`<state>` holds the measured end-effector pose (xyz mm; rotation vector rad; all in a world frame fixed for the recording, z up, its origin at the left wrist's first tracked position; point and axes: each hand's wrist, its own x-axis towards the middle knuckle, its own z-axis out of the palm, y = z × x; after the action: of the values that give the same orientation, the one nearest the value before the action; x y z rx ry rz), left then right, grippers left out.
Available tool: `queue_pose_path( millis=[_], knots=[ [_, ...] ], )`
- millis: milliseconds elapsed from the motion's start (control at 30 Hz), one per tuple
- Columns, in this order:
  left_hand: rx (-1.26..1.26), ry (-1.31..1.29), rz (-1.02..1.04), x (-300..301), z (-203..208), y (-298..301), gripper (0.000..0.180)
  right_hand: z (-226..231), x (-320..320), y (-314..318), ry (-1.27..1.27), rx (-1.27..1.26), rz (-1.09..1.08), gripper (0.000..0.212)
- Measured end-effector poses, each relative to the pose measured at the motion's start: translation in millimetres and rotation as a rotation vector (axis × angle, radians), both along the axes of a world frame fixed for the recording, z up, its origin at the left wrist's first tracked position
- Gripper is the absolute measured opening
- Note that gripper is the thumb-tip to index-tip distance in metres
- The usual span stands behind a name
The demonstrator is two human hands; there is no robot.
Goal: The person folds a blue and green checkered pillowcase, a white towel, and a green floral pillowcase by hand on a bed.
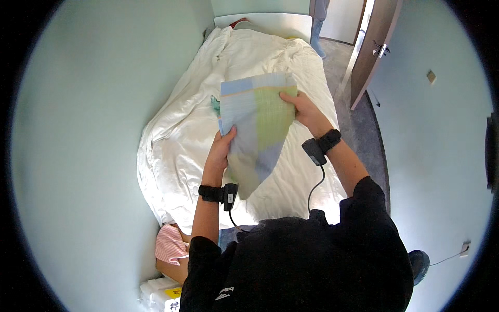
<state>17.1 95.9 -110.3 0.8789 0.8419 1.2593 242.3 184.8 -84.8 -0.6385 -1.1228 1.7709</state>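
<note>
A folded cloth (260,125) with blue, grey and pale green blocks is held up over the bed, its lower part hanging to a narrow end. My left hand (220,148) is closed on its left edge, the thumb lying on the front. Higher up, my right hand (307,110) grips the right edge near the top corner, thumb in front as well. The fingers behind the cloth are hidden. Beside the cloth's left edge a small bit of green fabric (215,104) shows. Underneath is a rumpled white quilt (176,140) spread over the bed.
A white headboard (275,23) stands at the far end. At the far right, a person's leg (317,39) shows by an open brown door (375,49). A pink striped cloth (169,244) lies over a box at near left, above white packages (158,292). Walls flank both sides.
</note>
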Motion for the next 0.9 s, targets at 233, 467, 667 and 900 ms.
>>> queue_pose_path(
  millis=[233,467,667,900],
  knots=[
    [-0.047,-0.125,0.05,12.5,24.7,-2.6,0.045,-37.2,8.0,5.7,0.018,-0.111,0.247,0.045],
    [-0.118,-0.283,-0.048,4.4,2.4,-6.3,0.045,-58.2,-0.1,-27.7,0.003,-0.113,0.091,0.052],
    [-0.203,-0.516,-0.027,-19.7,-115.7,-32.3,0.067,-121.6,19.4,-56.5,-0.03,-0.222,0.286,0.047],
    [-0.212,-0.551,-0.179,-7.4,-104.6,-33.3,0.078,-118.5,37.3,-52.6,0.051,-0.323,0.037,0.068]
  ],
)
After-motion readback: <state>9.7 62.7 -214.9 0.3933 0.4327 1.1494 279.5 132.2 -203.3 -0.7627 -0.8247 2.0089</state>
